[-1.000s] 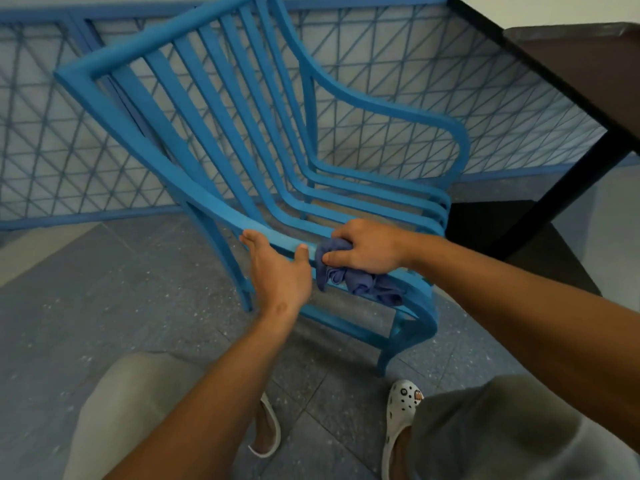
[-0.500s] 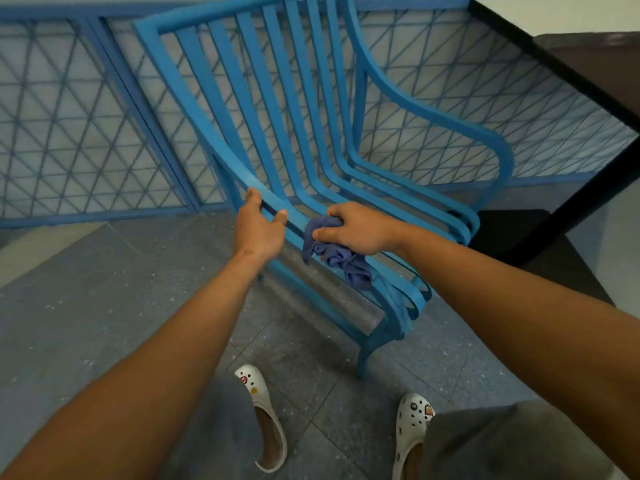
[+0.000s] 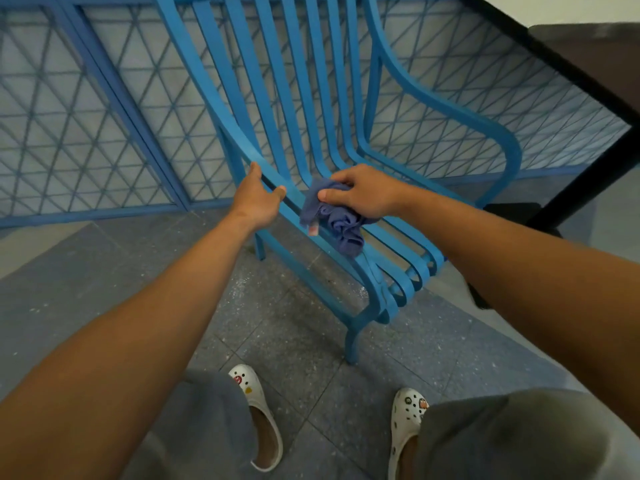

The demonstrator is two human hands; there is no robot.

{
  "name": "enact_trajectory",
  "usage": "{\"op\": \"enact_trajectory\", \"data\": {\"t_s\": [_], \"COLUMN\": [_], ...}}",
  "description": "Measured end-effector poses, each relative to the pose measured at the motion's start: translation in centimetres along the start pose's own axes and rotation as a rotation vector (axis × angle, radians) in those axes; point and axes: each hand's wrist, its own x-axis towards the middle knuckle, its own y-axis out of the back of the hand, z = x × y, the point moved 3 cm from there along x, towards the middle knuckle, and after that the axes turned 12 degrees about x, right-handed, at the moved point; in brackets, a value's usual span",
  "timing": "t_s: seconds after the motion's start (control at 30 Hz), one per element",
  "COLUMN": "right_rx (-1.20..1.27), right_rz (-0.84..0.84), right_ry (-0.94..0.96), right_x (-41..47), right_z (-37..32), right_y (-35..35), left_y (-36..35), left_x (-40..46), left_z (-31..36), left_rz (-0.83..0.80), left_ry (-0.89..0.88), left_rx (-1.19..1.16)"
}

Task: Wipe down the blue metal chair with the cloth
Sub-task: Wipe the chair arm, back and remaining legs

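Over last second I slid cloth [image 3: 334, 220] up seat slats of chair [image 3: 398, 268]; right hand [image 3: 363, 192] stayed bunched on it. Left hand [image 3: 258, 197] shifted up side rail, fingers curled around it, bracing. Judged: seat partly wiped, backrest remaining.

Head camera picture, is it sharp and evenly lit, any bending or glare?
Head view: soft, even light, no glare; the chair slats and the cloth in the right hand look fairly sharp; the wide lens bows the fence and stretches both forearms at the edges; the dark table corner is dim.
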Motion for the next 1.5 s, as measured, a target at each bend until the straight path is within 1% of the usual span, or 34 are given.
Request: {"op": "enact_trajectory", "data": {"t_s": [0.07, 0.13, 0.2, 0.27, 0.33, 0.4, 0.43, 0.5, 0.6, 0.73, 0.8, 0.87, 0.97, 1.1, 1.2, 1.37, 1.43, 1.5], "right_rx": [0.032, 0.015, -0.06, -0.175, -0.213, -0.173, -0.144, -0.11, -0.127, -0.228, -0.289, -0.292, -0.208, 0.075, 0.117, 0.164, 0.198, 0.196], "right_rz": [0.076, 0.125, 0.14, 0.112, 0.032, -0.025, -0.025, 0.007, 0.022, -0.045, -0.033, -0.012, -0.013, -0.045, 0.02, 0.11, 0.114, 0.123], "right_ry": [0.03, 0.052, 0.06, 0.045, 0.054, 0.081, 0.092, 0.129, 0.156, 0.109, 0.122, 0.143, 0.126, 0.028, -0.045, 0.0, 0.029, 0.063], "right_x": [-1.1, -2.6, -3.9, -5.2, -6.4, -7.3, -7.7, -8.5, -9.8, -10.2, -8.9, -7.4, -7.1, -9.8, -10.1, -8.7, -7.8, -6.5], "right_z": [0.1, 0.1, 0.3, 0.6, 0.9, 1.0, 1.0, 1.2, 2.0, 2.4, 1.8, 1.1, 1.4, 4.3, 6.4, 5.7, 4.5, 3.2], "right_y": [2.3, 4.7, 6.2, 6.4, 4.9, 2.7, 1.6, -0.2, -1.8, -0.6, -0.4, -0.9, -1.1, -1.2, -2.0, -4.0, -5.3, -6.7], "left_y": [-0.6, -1.2, -2.1, -3.2, -4.8, -6.0, -6.4, -6.8, -6.5, -6.1, -6.1, -6.3, -6.4, -7.1, -8.3, -7.8, -6.8, -5.5], "left_x": [-1.5, -3.8, -6.1, -8.3, -9.6, -10.7, -10.9, -11.0, -10.9, -11.2, -11.3, -11.4, -11.7, -11.7, -11.3, -10.7, -10.0, -9.0], "left_z": [-0.4, -0.4, -0.2, 0.2, -0.1, 0.0, 0.1, 0.3, 0.6, 0.8, 1.0, 1.3, 1.5, 2.0, 2.6, 2.3, 1.2, -0.1], "left_rz": [-0.054, -0.103, -0.135, -0.158, -0.191, -0.234, -0.242, -0.226, -0.205, -0.227, -0.222, -0.213, -0.206, -0.231, -0.238, -0.195, -0.173, -0.154], "left_ry": [-0.004, -0.018, -0.052, -0.057, 0.063, 0.214, 0.264, 0.299, 0.3, 0.279, 0.278, 0.296, 0.318, 0.328, 0.336, 0.364, 0.348, 0.339], "left_rx": [-0.049, -0.088, -0.147, -0.228, -0.376, -0.57, -0.632, -0.665, -0.656, -0.628, -0.615, -0.625, -0.636, -0.667, -0.735, -0.894, -0.897, -0.846]}}
